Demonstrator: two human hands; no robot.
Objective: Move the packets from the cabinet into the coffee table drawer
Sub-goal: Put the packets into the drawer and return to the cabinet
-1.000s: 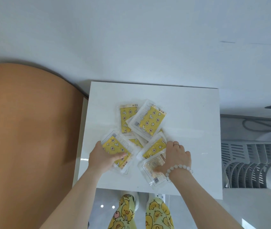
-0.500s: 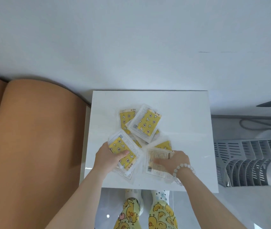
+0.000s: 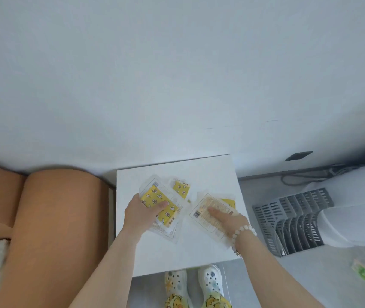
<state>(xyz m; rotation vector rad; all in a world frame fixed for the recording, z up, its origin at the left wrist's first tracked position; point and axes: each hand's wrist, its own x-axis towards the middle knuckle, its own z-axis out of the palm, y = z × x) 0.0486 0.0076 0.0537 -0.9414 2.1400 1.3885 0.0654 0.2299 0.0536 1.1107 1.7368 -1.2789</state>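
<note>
Several clear packets with yellow printed inserts are on the white cabinet top [image 3: 208, 172]. My left hand [image 3: 142, 213] grips a stack of yellow packets [image 3: 161, 202], thumb on top. My right hand [image 3: 227, 220] holds a second stack whose top packet [image 3: 208, 218] faces label side up, thumb pressed on it; a yellow corner [image 3: 229, 202] shows beneath. One yellow packet [image 3: 181, 188] lies loose at the back between the two stacks. No coffee table or drawer is in view.
An orange-brown sofa arm [image 3: 54, 230] stands against the cabinet's left side. To the right, a grey slatted rack [image 3: 292, 221] and a white appliance [image 3: 350, 225] are on the grey floor. A white wall rises behind. My shoes [image 3: 192, 283] show below the cabinet's front edge.
Both hands have gathered the spread packets into two stacks and pulled them apart, left and right. The pile in the middle has shrunk to one loose packet. The camera has tilted.
</note>
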